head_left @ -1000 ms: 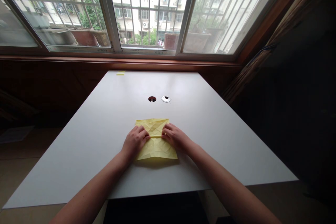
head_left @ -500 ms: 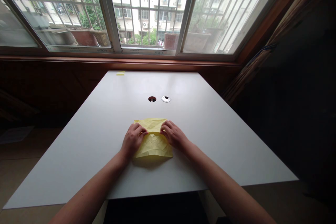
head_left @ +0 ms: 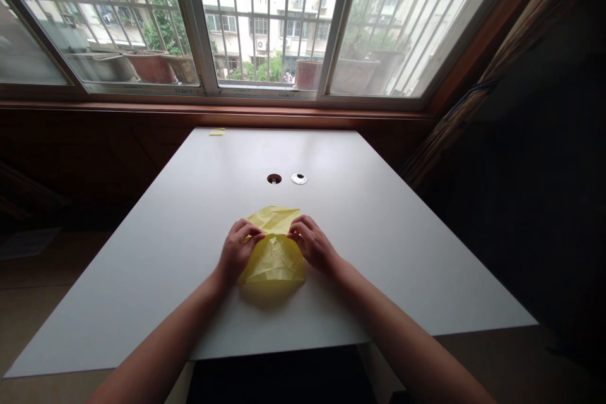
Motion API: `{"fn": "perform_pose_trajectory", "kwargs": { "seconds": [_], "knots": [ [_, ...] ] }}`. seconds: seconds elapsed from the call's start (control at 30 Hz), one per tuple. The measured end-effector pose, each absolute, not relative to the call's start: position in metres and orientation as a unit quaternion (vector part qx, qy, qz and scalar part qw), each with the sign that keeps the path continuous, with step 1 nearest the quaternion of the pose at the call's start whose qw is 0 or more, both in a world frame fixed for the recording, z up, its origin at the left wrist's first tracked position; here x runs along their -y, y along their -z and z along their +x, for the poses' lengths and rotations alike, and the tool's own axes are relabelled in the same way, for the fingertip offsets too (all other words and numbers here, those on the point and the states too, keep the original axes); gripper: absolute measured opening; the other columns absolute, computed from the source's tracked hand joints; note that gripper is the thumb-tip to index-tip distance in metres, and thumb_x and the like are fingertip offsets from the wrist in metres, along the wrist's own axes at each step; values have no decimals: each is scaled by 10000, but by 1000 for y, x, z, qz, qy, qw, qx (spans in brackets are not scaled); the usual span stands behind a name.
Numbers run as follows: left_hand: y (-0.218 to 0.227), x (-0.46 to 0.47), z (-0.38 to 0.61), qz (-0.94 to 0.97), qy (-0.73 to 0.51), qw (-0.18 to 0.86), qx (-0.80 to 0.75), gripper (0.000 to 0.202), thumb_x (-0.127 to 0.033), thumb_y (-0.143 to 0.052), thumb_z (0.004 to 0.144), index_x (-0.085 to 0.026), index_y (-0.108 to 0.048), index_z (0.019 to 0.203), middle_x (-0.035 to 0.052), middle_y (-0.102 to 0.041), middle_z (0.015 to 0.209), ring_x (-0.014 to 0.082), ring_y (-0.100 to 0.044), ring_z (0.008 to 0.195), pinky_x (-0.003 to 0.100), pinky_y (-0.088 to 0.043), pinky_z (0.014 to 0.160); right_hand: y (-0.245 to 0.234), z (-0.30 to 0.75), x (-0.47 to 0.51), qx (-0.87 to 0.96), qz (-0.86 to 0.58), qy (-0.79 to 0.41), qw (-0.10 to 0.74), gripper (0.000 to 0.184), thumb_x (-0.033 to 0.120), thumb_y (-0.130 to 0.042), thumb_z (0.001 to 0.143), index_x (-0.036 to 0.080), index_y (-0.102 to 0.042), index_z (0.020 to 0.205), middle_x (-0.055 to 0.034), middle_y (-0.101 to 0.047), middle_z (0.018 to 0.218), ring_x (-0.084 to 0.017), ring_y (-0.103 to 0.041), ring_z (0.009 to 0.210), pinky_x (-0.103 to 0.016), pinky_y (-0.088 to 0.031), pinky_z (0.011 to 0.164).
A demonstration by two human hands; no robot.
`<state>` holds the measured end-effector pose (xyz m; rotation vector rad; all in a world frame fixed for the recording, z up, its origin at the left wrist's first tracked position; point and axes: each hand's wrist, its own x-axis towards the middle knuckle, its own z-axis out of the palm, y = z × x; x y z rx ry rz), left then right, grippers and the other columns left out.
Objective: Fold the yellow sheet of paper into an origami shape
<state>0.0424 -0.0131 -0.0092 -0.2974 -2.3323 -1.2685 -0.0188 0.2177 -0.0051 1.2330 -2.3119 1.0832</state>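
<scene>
A creased sheet of yellow paper (head_left: 275,260) is pinched between my two hands over the near middle of the white table. My left hand (head_left: 239,245) grips its left side, thumb and fingers closed on a ridge across the middle. On the right side, my right hand (head_left: 310,240) pinches the same ridge. The paper bends down toward me from that ridge, and its near edge is bowed above a shadow. Its far part slopes away behind my fingers. My fingertips hide the side ends of the ridge.
The white table (head_left: 402,252) reaches to the windowsill (head_left: 265,115). Beyond my hands are a round cable hole (head_left: 274,178) and a round cover (head_left: 299,178) lying beside it. Yellow strips (head_left: 217,132) lie at the far left corner. A curtain (head_left: 454,113) hangs at the right.
Both hands have risen slightly with the paper. Its near edge has drawn in and curves more, and the far part stands higher, with a larger shadow beneath.
</scene>
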Motion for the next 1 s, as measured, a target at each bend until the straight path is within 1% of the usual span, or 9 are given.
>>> {"fn": "perform_pose_trajectory", "kwargs": {
  "seconds": [0.17,0.37,0.5,0.83,0.93,1.0],
  "knots": [
    [7,14,44,-100,462,252,845,141,-291,-602,919,-192,-658,835,50,-573,871,189,-563,871,315,-475,814,-1,-16,-215,807,434,-368,161,72,183,-511,966,208,-564,924,-86,-572,955,-218,-526,903,-373,-488,798],
    [6,15,44,-123,395,297,860,100,-255,-612,913,-204,-660,842,46,-593,857,204,-535,880,338,-459,810,-6,-17,-217,825,445,-302,174,79,185,-502,973,200,-566,929,-84,-595,954,-217,-516,881,-379,-463,797],
    [4,13,44,-123,383,307,862,92,-246,-615,912,-205,-654,840,41,-595,847,204,-527,869,342,-454,806,-6,-15,-218,834,435,-282,188,77,193,-500,975,195,-561,928,-87,-597,961,-221,-513,895,-387,-459,814],
    [4,15,45,-100,474,274,831,119,-278,-629,904,-200,-647,817,41,-580,872,187,-564,881,315,-479,810,-3,-9,-211,814,421,-358,180,70,182,-501,970,211,-562,953,-91,-575,982,-230,-523,943,-401,-487,837],
    [2,15,45,-99,480,272,828,125,-286,-627,907,-197,-644,821,40,-574,874,184,-565,880,313,-479,813,-4,-9,-212,814,420,-363,170,54,206,-523,966,212,-575,952,-89,-582,993,-231,-517,961,-411,-490,852],
    [1,15,46,-103,475,273,830,128,-286,-618,913,-198,-645,826,42,-573,875,183,-560,876,316,-478,812,-5,-9,-213,816,420,-364,158,42,252,-569,950,219,-589,932,-89,-584,1045,-235,-510,1002,-423,-489,876]
  ]
}}
